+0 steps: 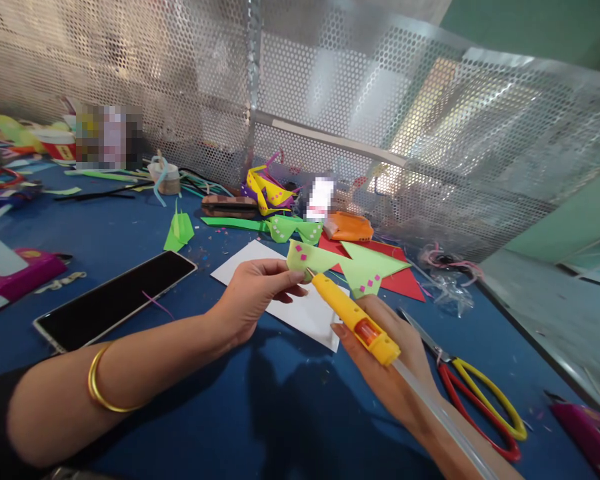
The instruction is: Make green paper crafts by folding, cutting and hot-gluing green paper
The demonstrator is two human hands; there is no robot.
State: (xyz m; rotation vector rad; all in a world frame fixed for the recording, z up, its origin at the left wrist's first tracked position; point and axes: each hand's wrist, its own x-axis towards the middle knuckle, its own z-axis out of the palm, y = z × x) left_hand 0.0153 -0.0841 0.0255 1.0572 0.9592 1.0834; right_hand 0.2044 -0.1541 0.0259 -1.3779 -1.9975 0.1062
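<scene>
Pinching green paper (323, 258), the left hand (253, 293) curls loosely.

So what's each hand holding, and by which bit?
The left hand pinches the light green paper by its lower left edge; the right hand holds the glue gun from beneath, exact grip hidden.

Black-screened phone (117, 300), perforated metal panel (330, 87), possibly an orange pouch (351, 227)

The left grip (253, 291) pinches thumb-to-finger while the right grip (405, 350) curls inward.
</scene>
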